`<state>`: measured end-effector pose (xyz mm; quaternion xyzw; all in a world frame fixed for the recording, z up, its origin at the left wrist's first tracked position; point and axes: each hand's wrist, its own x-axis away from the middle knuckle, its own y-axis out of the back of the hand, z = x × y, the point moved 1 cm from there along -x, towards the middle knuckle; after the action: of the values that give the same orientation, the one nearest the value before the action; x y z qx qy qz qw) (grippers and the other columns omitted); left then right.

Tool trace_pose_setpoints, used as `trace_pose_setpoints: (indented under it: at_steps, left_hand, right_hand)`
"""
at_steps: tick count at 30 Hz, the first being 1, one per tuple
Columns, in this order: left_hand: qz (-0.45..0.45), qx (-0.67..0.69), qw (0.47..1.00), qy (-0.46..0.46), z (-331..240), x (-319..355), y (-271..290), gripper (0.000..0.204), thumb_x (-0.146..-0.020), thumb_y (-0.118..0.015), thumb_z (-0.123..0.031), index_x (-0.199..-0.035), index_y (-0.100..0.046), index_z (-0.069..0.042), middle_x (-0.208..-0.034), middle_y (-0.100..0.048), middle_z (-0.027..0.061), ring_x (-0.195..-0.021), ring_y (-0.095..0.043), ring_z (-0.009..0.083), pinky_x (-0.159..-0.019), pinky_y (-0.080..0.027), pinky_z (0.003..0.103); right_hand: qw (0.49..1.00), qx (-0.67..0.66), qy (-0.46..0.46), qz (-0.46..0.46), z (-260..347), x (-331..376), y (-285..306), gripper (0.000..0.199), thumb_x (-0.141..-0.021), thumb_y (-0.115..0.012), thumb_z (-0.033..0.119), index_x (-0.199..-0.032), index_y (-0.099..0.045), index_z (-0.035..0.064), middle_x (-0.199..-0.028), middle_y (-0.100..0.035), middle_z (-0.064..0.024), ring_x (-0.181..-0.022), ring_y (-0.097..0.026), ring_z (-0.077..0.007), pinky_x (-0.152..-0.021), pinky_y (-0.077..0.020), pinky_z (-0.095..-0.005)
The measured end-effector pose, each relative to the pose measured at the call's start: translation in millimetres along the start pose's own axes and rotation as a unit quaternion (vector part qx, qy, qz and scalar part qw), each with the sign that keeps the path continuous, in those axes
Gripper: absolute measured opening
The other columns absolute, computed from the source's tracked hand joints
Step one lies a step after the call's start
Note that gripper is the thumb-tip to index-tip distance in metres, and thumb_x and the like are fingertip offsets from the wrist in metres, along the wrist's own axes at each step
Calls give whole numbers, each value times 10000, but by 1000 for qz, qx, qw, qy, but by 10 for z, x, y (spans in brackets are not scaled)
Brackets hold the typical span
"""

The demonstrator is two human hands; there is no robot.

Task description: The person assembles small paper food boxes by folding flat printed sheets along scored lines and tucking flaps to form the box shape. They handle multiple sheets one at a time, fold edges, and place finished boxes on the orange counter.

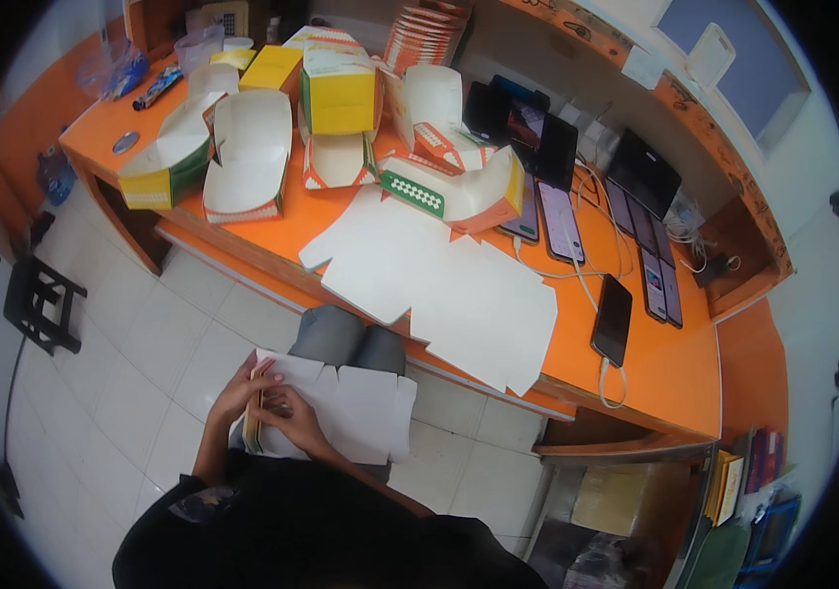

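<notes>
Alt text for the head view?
The left hand and right hand hold the folded-up edge of a white card sheet on the lap. Ahead, an orange desk carries cardboard boxes, flat card sheets and phones.

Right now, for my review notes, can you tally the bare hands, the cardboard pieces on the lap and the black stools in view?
Bare hands: 2 (left hand, right hand)
Cardboard piece on the lap: 1
Black stool: 1
Total: 4

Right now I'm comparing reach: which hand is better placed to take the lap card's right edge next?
Probably the right hand: it lies nearer the right edge of the white card, while the left hand is at the opposite side.
</notes>
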<state>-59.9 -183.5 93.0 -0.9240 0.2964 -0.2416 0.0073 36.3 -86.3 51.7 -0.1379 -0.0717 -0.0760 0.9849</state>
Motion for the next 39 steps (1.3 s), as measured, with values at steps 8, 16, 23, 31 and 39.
trace_pose_setpoints:
  at_steps: [8,16,23,31,39]
  left_hand:
    - [-26,-129,991,-15,129,-270,402,1070,-690,-775,-349,-1360,-123,170,-1252,-468,237,-1143,-482,267,-953,-393,312]
    - [37,-198,979,-4,106,-303,467,1019,-706,-773,-350,-1338,-180,186,-1254,-480,257,-1149,-501,281,-928,-427,315]
    - [-48,-254,964,-61,395,-434,188,840,-729,-751,-378,-1307,-327,61,-1103,-567,276,-1022,-592,305,-825,-484,337]
    - [-46,-241,943,-225,355,-269,138,489,-785,-667,-83,-1221,-450,-48,-1039,-610,222,-914,-625,308,-780,-483,349]
    - [-16,-270,952,-143,458,-615,173,367,-792,-616,-41,-1140,-512,8,-967,-634,175,-879,-621,257,-779,-483,334]
  right_hand:
    - [996,-65,-57,27,-208,-294,-53,439,-791,-734,203,-1098,-505,-13,-975,-602,-102,-900,-610,-182,-773,-518,-309]
    - [991,-119,-59,13,-409,-167,147,363,-870,-635,211,-1136,-555,-23,-1014,-619,-106,-876,-617,-167,-794,-512,-286]
    - [992,-17,-117,-52,-535,-122,376,300,-873,-624,220,-1031,-597,-34,-930,-632,-76,-834,-615,-147,-764,-509,-274]
    - [978,71,-57,-185,-547,-28,214,290,-886,-604,290,-833,-611,5,-688,-585,-18,-616,-549,-85,-558,-436,-241]
    - [973,40,-48,-221,-391,-82,273,272,-884,-598,263,-788,-585,9,-651,-563,-22,-594,-511,-75,-543,-406,-248]
